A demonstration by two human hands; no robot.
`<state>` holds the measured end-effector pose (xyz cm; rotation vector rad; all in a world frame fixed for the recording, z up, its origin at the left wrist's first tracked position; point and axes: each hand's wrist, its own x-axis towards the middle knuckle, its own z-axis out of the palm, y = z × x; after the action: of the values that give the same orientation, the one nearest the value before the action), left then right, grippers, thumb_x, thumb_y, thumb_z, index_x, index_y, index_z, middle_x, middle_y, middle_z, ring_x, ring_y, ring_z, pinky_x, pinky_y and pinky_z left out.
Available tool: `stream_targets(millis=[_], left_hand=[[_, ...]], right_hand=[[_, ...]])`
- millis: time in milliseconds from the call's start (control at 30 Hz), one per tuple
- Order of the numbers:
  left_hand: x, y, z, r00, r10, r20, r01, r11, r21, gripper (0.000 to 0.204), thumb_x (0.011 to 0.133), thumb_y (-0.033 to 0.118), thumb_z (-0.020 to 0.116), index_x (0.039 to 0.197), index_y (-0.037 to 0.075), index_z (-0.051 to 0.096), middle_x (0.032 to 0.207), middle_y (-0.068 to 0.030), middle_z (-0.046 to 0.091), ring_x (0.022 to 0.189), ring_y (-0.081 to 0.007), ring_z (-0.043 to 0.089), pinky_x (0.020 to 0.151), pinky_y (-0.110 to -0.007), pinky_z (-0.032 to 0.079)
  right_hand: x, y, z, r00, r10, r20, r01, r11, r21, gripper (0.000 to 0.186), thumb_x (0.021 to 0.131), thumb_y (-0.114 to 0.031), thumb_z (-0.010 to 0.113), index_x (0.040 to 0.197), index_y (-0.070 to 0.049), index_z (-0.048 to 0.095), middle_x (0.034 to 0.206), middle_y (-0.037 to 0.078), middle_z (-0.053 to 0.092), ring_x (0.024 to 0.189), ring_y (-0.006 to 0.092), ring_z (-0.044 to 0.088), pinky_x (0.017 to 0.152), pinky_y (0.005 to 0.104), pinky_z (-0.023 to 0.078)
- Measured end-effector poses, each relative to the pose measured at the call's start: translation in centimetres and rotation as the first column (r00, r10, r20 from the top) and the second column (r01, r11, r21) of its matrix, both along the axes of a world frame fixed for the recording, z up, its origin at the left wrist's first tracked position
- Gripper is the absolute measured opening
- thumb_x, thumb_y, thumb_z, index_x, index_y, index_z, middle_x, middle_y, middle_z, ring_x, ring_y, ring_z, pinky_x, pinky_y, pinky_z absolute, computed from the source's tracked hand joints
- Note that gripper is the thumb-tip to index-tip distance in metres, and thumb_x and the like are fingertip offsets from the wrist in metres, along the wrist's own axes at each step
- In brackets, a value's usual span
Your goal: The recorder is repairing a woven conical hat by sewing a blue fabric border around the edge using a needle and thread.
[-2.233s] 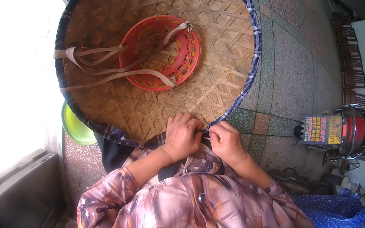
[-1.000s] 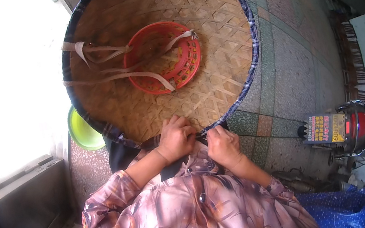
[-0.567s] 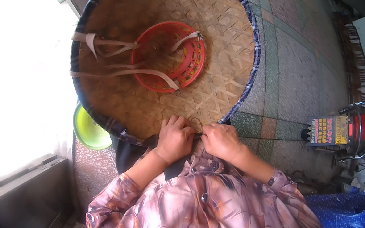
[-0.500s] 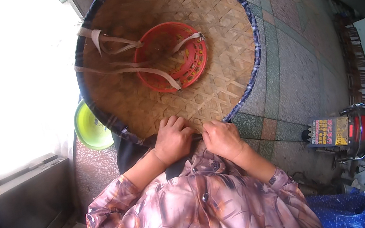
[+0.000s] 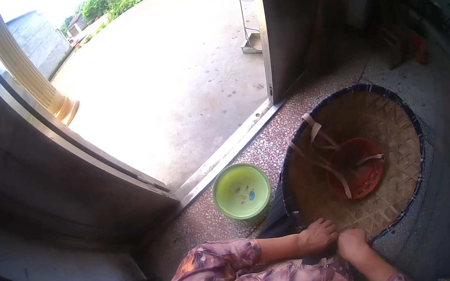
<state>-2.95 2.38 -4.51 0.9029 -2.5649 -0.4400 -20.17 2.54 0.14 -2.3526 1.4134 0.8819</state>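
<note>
In the head view, the left hand (image 5: pixel 318 236) is lying half-bent at the near edge of a woven hat (image 5: pixel 398 166); the right hand (image 5: pixel 352 243) is curling closely beside it. What they are pinching, I cannot tell. The hat is lying near a green basin (image 5: pixel 241 191).

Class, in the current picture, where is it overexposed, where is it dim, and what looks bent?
Head view: glare bleaches the paved yard outdoors; shade dims the woven hat, darker at its upper left; fisheye distortion bows the left-hand column; the picture's corners fall to black.
</note>
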Motion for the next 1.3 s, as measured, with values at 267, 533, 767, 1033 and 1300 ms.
stream_targets(millis=[267,533,767,1033,1300], left_hand=[[2.4,-1.0,-0.5,0.962,-0.231,0.143,0.248,0.963,-0.106,0.022,0.076,0.024,0.060,0.093,0.011,0.062,0.099,-0.0091,0.056,0.100,-0.0263,0.052,0.078,-0.039,0.046],[0.5,0.2,-1.4,0.960,-0.281,-0.011,0.279,0.955,-0.102,0.024,0.075,0.024,0.060,0.095,0.012,0.065,0.102,-0.0093,0.054,0.101,-0.0277,0.052,0.073,-0.040,0.048],[2.1,-0.7,1.0,0.980,-0.197,0.037,0.199,0.976,-0.089,0.029,0.073,0.023,0.060,0.098,0.010,0.064,0.099,-0.0089,0.053,0.094,-0.0269,0.053,0.067,-0.038,0.049],[1.6,-1.1,1.1,0.974,-0.225,-0.002,0.225,0.974,-0.037,0.034,0.071,0.024,0.061,0.102,0.010,0.063,0.095,-0.0078,0.053,0.093,-0.0261,0.052,0.069,-0.038,0.048],[1.7,-0.5,1.3,0.972,-0.234,-0.004,0.234,0.972,-0.032,0.037,0.070,0.027,0.061,0.101,0.006,0.063,0.096,-0.0081,0.054,0.095,-0.0247,0.052,0.069,-0.037,0.047]], right_hand=[[-0.8,-1.2,-0.7,0.979,0.093,-0.181,-0.081,0.994,0.071,0.023,0.081,-0.022,0.060,0.097,-0.015,0.076,0.103,0.007,0.072,0.100,0.0238,0.069,0.077,0.0355,0.055],[-3.9,0.1,-0.1,0.979,-0.079,-0.186,0.068,0.996,-0.064,0.024,0.076,-0.029,0.063,0.091,-0.013,0.076,0.098,0.009,0.073,0.097,0.0253,0.069,0.081,0.0366,0.053],[-1.8,-1.6,0.7,0.998,-0.060,-0.037,0.056,0.994,-0.099,0.015,0.072,-0.019,0.066,0.080,-0.010,0.074,0.085,0.011,0.072,0.083,0.0273,0.071,0.069,0.0381,0.056],[-3.6,-1.5,1.5,0.981,-0.135,0.138,0.156,0.975,-0.158,0.012,0.070,-0.015,0.065,0.076,-0.007,0.071,0.078,0.016,0.069,0.076,0.0321,0.069,0.067,0.0437,0.055],[-6.4,-1.6,5.4,0.931,-0.204,0.302,0.324,0.843,-0.430,0.011,0.080,-0.012,0.058,0.080,-0.003,0.065,0.085,0.019,0.063,0.074,0.0376,0.066,0.067,0.0468,0.054]])
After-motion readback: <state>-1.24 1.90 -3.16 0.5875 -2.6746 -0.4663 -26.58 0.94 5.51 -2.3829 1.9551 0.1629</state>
